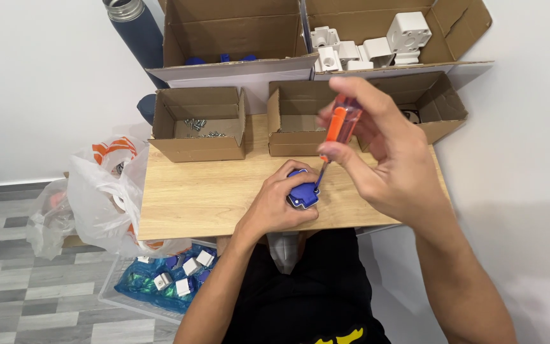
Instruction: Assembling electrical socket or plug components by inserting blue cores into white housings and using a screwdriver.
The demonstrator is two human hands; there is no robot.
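The wooden board (205, 197) is ringed by grey tiled floor and white wall, cardboard boxes (198, 124) standing at twelve o'clock. At centre, the blue part (303, 191) is clamped flat under the left hand (275, 204). The orange screwdriver (342, 124) is gripped by the right hand (383, 153); its shaft is best kept upright, tip seated.

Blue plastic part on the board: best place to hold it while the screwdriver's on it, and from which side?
Hold the blue part by its left and near edges, coming in from the left as the left hand does. It lies flat on the wooden board, and the screwdriver in the right hand comes down on its upper right corner, so that side must stay open.
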